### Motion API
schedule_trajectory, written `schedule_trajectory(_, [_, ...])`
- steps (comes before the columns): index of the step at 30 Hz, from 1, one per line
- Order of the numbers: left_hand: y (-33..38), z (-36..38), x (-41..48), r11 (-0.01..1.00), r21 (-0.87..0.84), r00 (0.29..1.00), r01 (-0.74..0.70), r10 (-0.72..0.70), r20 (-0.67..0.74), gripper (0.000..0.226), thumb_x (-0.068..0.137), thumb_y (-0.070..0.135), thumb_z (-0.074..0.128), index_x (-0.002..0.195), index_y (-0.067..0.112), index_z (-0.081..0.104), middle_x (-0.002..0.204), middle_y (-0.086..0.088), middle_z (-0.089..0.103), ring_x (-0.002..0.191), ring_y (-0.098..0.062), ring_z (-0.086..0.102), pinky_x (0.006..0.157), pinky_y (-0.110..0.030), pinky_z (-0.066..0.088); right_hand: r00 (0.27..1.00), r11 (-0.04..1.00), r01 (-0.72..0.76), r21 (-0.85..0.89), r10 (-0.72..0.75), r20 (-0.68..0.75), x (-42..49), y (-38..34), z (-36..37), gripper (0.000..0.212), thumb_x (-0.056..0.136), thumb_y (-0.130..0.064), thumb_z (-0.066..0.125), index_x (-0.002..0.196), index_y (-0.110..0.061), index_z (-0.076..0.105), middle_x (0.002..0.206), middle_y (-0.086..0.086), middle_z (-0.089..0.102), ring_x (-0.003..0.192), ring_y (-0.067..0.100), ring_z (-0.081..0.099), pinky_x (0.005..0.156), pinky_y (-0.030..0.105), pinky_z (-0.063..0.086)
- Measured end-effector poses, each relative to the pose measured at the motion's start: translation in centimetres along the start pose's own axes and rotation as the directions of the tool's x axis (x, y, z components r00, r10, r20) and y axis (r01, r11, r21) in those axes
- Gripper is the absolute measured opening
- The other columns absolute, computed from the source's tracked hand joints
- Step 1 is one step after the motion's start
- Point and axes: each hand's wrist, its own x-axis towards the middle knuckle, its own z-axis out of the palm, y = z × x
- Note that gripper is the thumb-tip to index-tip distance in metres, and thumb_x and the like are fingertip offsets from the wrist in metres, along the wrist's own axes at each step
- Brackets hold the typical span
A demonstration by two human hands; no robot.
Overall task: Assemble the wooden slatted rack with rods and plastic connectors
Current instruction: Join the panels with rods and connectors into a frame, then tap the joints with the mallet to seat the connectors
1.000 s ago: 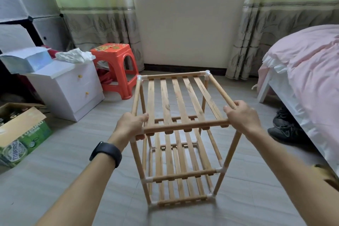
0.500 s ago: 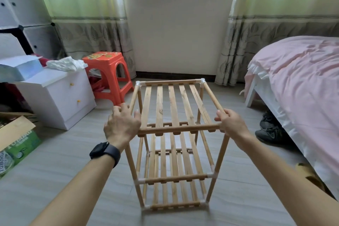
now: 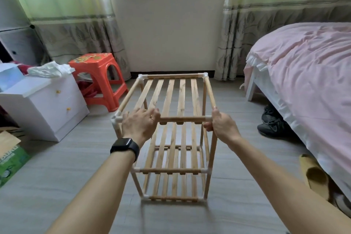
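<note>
The wooden slatted rack (image 3: 171, 97) stands upright on the floor, with three slatted tiers joined by rods and white plastic connectors. My left hand (image 3: 140, 125) lies on the top front rod, fingers spread over the slats, just right of the front left connector (image 3: 116, 118). My right hand (image 3: 222, 125) is closed around the top front right corner, hiding the connector there. A black watch is on my left wrist.
A white drawer cabinet (image 3: 47, 104) and an orange plastic stool (image 3: 98, 66) stand left of the rack. A bed with pink bedding (image 3: 303, 74) fills the right side, with black shoes (image 3: 271, 123) and a slipper (image 3: 313, 173) beside it. A green cardboard box (image 3: 11, 156) sits at far left.
My left hand let go of the front left corner, lifted, and came down flat on the top front rod. The rack now stands squarer to me, with my right hand still gripping its corner.
</note>
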Motion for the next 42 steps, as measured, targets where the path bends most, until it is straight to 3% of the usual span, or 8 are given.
schedule_trajectory(5, [2.9, 2.2, -1.8, 0.989, -0.142, 0.948, -0.046, -0.002, -0.318, 0.061, 0.102, 0.052, 0.013, 0.126, 0.022, 0.061, 0.140, -0.011, 0.055, 0.133, -0.029, 0.044, 0.110, -0.052, 0.029, 0.988, 0.980, -0.081, 0.181, 0.055, 0.146, 0.6, 1.9, -3.7, 0.063, 0.098, -0.067, 0.029, 0.107, -0.017, 0.066, 0.108, 0.006, 0.070, 0.099, 0.021, 0.068, 0.074, 0.030, 0.052])
schedule_trajectory(10, [9.3, 9.3, -9.1, 0.898, -0.237, 0.764, -0.371, 0.150, -0.628, 0.045, 0.091, 0.030, 0.054, 0.132, 0.015, 0.043, 0.148, -0.014, 0.034, 0.139, -0.034, 0.038, 0.108, -0.062, 0.031, 0.958, 0.900, -0.263, 0.347, 0.286, -0.014, -4.0, 13.5, -7.4, 0.052, 0.099, -0.062, 0.043, 0.117, -0.018, 0.062, 0.115, 0.001, 0.069, 0.100, 0.022, 0.070, 0.087, 0.044, 0.056])
schedule_trajectory(14, [15.0, 18.8, -15.4, 0.825, -0.332, 0.869, -0.458, 0.494, 0.030, 0.066, 0.088, 0.032, 0.062, 0.147, 0.026, 0.034, 0.159, -0.008, 0.022, 0.141, -0.031, 0.032, 0.112, -0.056, 0.035, 0.781, 0.795, -0.606, 0.037, 0.603, -0.162, -10.5, 28.2, -9.2, 0.044, 0.098, -0.057, 0.048, 0.109, -0.016, 0.059, 0.109, 0.006, 0.067, 0.095, 0.026, 0.063, 0.074, 0.038, 0.050])
schedule_trajectory(17, [17.4, 26.1, -18.2, 0.908, -0.250, 0.673, -0.336, 0.417, 0.611, 0.068, 0.101, 0.042, 0.043, 0.158, 0.038, 0.005, 0.168, -0.002, -0.008, 0.154, -0.029, 0.004, 0.124, -0.051, 0.008, 0.627, 0.570, -0.770, -0.288, 0.758, -0.178, -14.9, 36.3, -9.7, 0.047, 0.099, -0.049, 0.050, 0.127, -0.010, 0.051, 0.125, 0.012, 0.062, 0.115, 0.033, 0.057, 0.084, 0.035, 0.043])
schedule_trajectory(25, [16.8, 38.3, -22.9, 0.958, -0.069, 0.284, -0.277, 0.150, 0.947, 0.063, 0.105, 0.053, 0.020, 0.158, 0.039, -0.013, 0.165, 0.003, -0.025, 0.154, -0.027, -0.016, 0.121, -0.060, 0.001, 0.505, 0.315, -0.691, -0.651, 0.854, -0.123, -17.8, 46.1, -6.1, 0.059, 0.100, -0.045, 0.048, 0.140, -0.003, 0.036, 0.143, 0.021, 0.045, 0.127, 0.039, 0.052, 0.098, 0.042, 0.045])
schedule_trajectory(34, [16.6, 36.0, -20.6, 0.952, -0.080, 0.238, -0.295, 0.154, 0.959, 0.058, 0.107, 0.050, 0.019, 0.161, 0.038, 0.001, 0.169, 0.002, -0.011, 0.156, -0.024, 0.001, 0.123, -0.056, 0.007, 0.483, 0.424, -0.716, -0.554, 0.875, 0.046, -15.5, 44.4, -5.2, 0.033, 0.099, -0.018, 0.044, 0.123, 0.003, 0.050, 0.120, 0.026, 0.065, 0.110, 0.038, 0.065, 0.089, 0.038, 0.050])
schedule_trajectory(38, [16.9, 30.0, -17.1, 0.960, -0.116, 0.312, -0.256, 0.196, 0.930, 0.057, 0.108, 0.047, 0.022, 0.162, 0.029, 0.013, 0.169, -0.004, 0.007, 0.154, -0.027, 0.013, 0.124, -0.048, 0.014, 0.672, 0.654, -0.704, -0.277, 0.740, 0.037, -12.7, 37.4, -5.6, 0.022, 0.100, -0.020, 0.039, 0.114, -0.008, 0.051, 0.107, 0.016, 0.069, 0.097, 0.033, 0.066, 0.082, 0.036, 0.049])
schedule_trajectory(42, [15.7, 22.3, -14.0, 0.967, -0.220, 0.571, -0.132, 0.255, 0.780, 0.054, 0.107, 0.049, 0.029, 0.156, 0.028, 0.033, 0.157, -0.007, 0.040, 0.139, -0.029, 0.044, 0.112, -0.045, 0.040, 0.892, 0.878, -0.452, -0.155, 0.445, -0.078, -10.0, 25.9, -7.2, 0.021, 0.105, -0.025, 0.037, 0.117, -0.013, 0.050, 0.099, 0.007, 0.065, 0.089, 0.028, 0.059, 0.075, 0.037, 0.042])
